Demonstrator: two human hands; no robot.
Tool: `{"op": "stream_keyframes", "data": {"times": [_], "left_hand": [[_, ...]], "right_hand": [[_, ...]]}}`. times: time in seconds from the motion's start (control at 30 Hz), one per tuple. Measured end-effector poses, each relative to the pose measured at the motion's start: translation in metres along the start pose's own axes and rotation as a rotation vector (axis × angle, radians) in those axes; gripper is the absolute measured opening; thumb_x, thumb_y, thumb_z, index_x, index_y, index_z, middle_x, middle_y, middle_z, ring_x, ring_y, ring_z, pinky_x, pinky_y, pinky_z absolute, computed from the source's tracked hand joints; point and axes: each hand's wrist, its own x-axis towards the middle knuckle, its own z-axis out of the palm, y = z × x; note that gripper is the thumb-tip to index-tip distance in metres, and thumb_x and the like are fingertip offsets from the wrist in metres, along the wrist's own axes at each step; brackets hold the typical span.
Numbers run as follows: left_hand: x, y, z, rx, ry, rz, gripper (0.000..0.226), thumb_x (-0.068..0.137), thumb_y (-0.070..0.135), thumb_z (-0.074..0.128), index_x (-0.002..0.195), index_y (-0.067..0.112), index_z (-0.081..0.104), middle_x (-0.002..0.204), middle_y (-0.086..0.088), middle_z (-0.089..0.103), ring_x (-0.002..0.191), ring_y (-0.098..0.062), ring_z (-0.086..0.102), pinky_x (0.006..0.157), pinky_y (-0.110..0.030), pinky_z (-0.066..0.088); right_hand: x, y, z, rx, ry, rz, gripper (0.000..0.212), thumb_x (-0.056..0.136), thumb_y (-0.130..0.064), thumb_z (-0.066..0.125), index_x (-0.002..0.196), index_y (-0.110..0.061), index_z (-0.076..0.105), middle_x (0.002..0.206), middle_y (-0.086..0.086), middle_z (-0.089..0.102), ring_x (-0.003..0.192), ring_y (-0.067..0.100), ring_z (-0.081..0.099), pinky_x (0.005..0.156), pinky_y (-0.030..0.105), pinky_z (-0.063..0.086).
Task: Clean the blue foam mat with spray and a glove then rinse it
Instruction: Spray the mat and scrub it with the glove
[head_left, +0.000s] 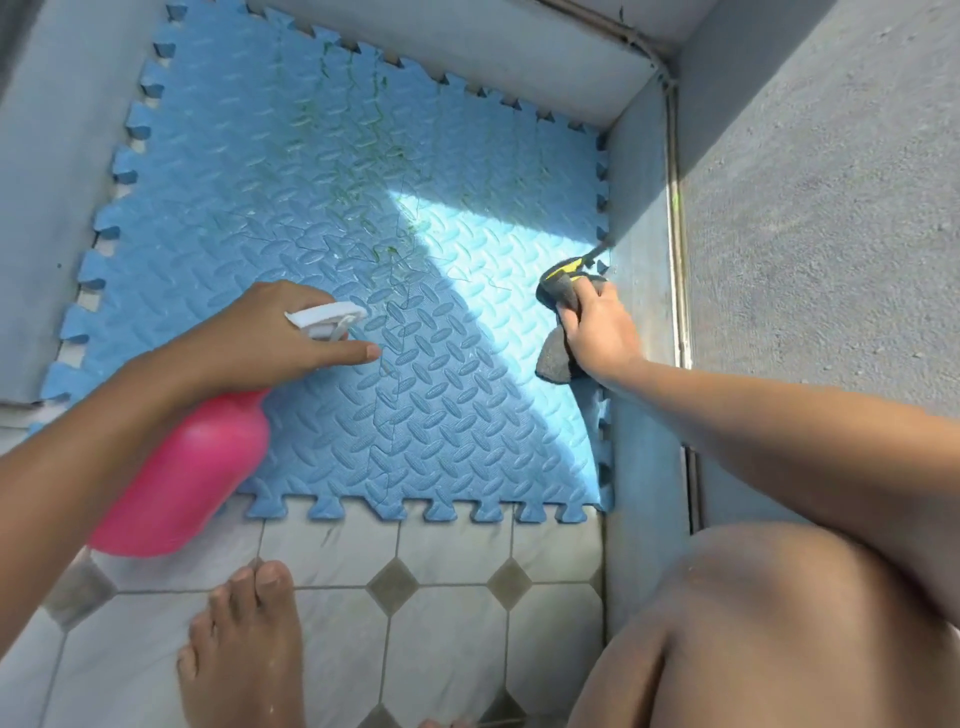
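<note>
The blue foam mat (322, 218) with jigsaw edges lies flat on the floor, streaked with green marks in its upper middle. My left hand (270, 338) grips the neck of a pink spray bottle (192, 478) with a white nozzle (327, 317) pointing right over the mat, the index finger stretched out below the trigger. My right hand (597, 332) clutches a grey glove (558, 312) with yellow trim at the mat's right edge, against the low wall.
Grey walls (644, 291) box the mat in on the left, far and right sides. White floor tiles (447, 556) with grey diamonds lie in front. My bare foot (244, 644) and knee (753, 623) are close below the mat.
</note>
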Motion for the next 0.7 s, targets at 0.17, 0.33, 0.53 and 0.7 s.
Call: {"op": "stream_keyframes", "data": {"times": [0.17, 0.33, 0.53, 0.7], "left_hand": [[0.001, -0.005, -0.007, -0.002, 0.093, -0.051, 0.076, 0.055, 0.077, 0.071, 0.076, 0.005, 0.058, 0.072, -0.019, 0.059, 0.077, -0.04, 0.063, 0.068, -0.05, 0.063], [0.005, -0.006, -0.011, 0.0, 0.187, -0.107, 0.076, 0.06, 0.075, 0.074, 0.076, 0.003, 0.059, 0.072, -0.019, 0.06, 0.074, -0.036, 0.066, 0.065, -0.051, 0.062], [0.011, 0.006, -0.012, 0.055, 0.284, -0.138, 0.073, 0.063, 0.075, 0.07, 0.072, 0.003, 0.061, 0.068, -0.017, 0.067, 0.069, -0.036, 0.065, 0.068, -0.049, 0.058], [0.035, 0.039, -0.022, 0.175, 0.45, -0.119, 0.064, 0.075, 0.068, 0.063, 0.066, 0.005, 0.058, 0.055, -0.01, 0.064, 0.064, -0.032, 0.065, 0.065, -0.044, 0.055]], "right_hand": [[-0.044, -0.051, 0.023, -0.014, -0.087, -0.6, 0.034, 0.097, -0.033, 0.059, 0.13, -0.028, 0.054, 0.112, 0.004, 0.048, 0.101, 0.025, 0.052, 0.079, 0.039, 0.053], [-0.03, -0.101, 0.047, 0.014, -0.172, -1.023, 0.032, 0.1, -0.029, 0.057, 0.132, -0.028, 0.059, 0.108, 0.005, 0.05, 0.098, 0.023, 0.051, 0.077, 0.034, 0.045], [0.068, -0.013, 0.001, 0.116, 0.157, 0.064, 0.028, 0.1, -0.025, 0.055, 0.127, -0.019, 0.057, 0.121, 0.016, 0.049, 0.114, 0.039, 0.053, 0.094, 0.044, 0.045], [0.081, -0.021, 0.003, 0.024, 0.172, 0.263, 0.03, 0.101, -0.016, 0.05, 0.13, -0.014, 0.047, 0.126, 0.02, 0.047, 0.115, 0.041, 0.05, 0.089, 0.048, 0.046]]}}
